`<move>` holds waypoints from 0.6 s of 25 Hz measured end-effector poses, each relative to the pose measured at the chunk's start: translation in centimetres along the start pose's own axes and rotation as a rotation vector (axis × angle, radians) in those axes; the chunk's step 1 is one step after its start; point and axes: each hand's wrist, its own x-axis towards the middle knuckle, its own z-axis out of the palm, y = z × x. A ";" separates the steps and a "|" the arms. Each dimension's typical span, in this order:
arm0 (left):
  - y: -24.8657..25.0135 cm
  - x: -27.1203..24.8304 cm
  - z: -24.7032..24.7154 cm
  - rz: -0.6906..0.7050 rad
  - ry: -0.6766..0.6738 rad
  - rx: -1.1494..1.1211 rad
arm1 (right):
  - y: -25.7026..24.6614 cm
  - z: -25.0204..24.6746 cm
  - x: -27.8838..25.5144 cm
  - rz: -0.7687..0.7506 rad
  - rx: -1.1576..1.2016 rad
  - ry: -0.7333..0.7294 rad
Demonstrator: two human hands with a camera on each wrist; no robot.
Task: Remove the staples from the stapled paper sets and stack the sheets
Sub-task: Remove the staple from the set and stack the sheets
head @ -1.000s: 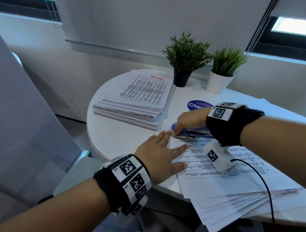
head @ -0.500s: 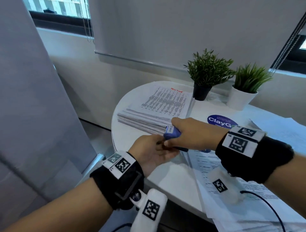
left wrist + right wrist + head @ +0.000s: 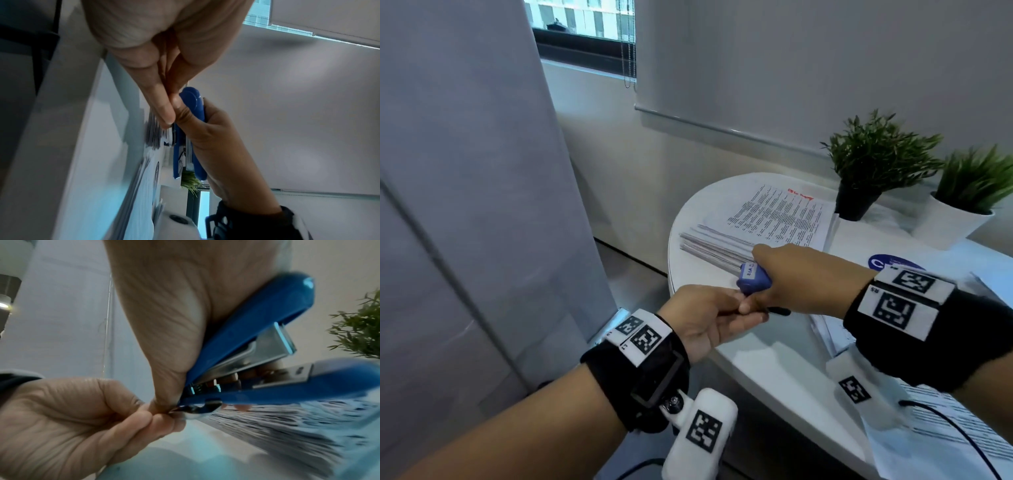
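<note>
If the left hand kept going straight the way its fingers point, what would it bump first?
The left hand already touches the rear end of the blue plastic stapler held in the right hand; that probably comes first, though depth is unclear.

Bare tabletop (image 3: 767, 370) lies open along the near edge, below both hands, giving passage from the front. Far side: a stack of printed sheets (image 3: 767, 222) blocks the left rear, with two potted plants (image 3: 873, 171) (one black pot, one white) behind it. To the right, loose paper sets (image 3: 941, 431) overhang the rim. A grey panel (image 3: 465, 205) closes off the left.
</note>
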 end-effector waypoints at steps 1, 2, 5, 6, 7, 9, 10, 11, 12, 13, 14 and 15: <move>0.3 -0.2 -0.5 0.023 0.015 0.036 | -0.5 -0.1 0.3 -0.011 0.016 -0.002; 0.5 -0.3 -0.9 0.048 0.031 0.072 | -0.9 -0.3 0.5 -0.016 0.034 -0.002; 1.5 -1.0 -2.7 0.153 0.140 0.164 | -1.7 -0.4 1.2 0.007 0.053 -0.016; 2.1 -1.1 -3.7 0.210 0.198 0.195 | -1.8 -0.4 1.3 0.020 0.041 -0.024; 2.7 -1.0 -4.8 0.272 0.255 0.230 | -1.6 -0.3 1.3 0.036 0.018 -0.034; 4.2 -0.9 -7.6 0.386 0.361 0.324 | -1.4 0.0 1.1 0.053 -0.024 -0.068; 5.0 -0.7 -9.0 0.416 0.410 0.387 | -1.2 0.2 0.9 0.059 -0.027 -0.090; 5.7 -0.4 -10.8 0.430 0.467 0.464 | -1.0 0.5 0.8 0.063 -0.021 -0.117; 6.2 0.2 -12.6 0.430 0.518 0.560 | -0.7 0.8 0.6 0.072 -0.018 -0.140; 6.6 0.8 -14.5 0.426 0.570 0.656 | -0.6 1.1 0.5 0.078 -0.018 -0.159; 6.9 1.6 -16.4 0.424 0.627 0.761 | -0.4 1.5 0.7 0.090 -0.021 -0.167; 7.0 2.5 -18.0 0.411 0.682 0.872 | 0.0 1.8 0.8 0.107 -0.032 -0.171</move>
